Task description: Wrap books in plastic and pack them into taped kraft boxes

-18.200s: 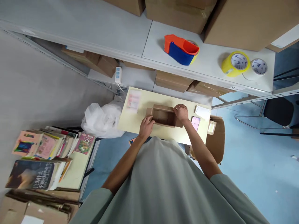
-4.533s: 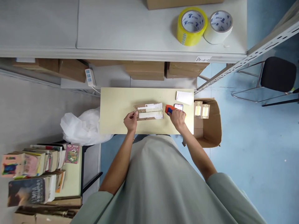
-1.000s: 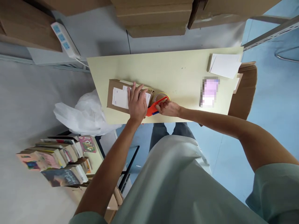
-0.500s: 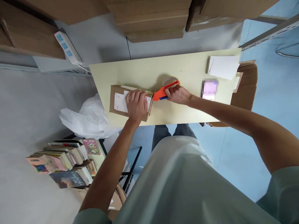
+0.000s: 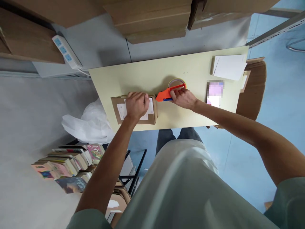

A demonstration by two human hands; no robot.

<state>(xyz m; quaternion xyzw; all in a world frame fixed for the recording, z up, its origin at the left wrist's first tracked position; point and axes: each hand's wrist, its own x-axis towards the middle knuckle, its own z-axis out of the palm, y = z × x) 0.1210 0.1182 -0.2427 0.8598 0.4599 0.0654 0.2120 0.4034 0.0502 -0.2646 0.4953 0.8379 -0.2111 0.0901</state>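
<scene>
A small cardboard box (image 5: pixel 150 119) with white labels on its side rests near the front edge of the cream table (image 5: pixel 200 68), left of centre. My left hand (image 5: pixel 137 105) is closed over its top, fingers curled round the far edge. In my right hand (image 5: pixel 183 98) is an orange and blue tape dispenser (image 5: pixel 164 94) with a roll of tape in it. The dispenser's tip is at the box's upper right corner; whether it touches cannot be told. The tape strip itself is too thin to make out.
A phone (image 5: pixel 214 92) and a stack of white cards (image 5: pixel 229 66) lie at the table's right. An open carton (image 5: pixel 252 90) stands beyond that end. White plastic bags (image 5: pixel 89 124) and stacked books (image 5: pixel 69 162) are at left. A power strip (image 5: pixel 67 52) and boxes occupy the shelf behind.
The dispenser has moved up and right from the box's near right corner to its far one. The box has turned so its labelled side shows more, and my left fingers have curled over it.
</scene>
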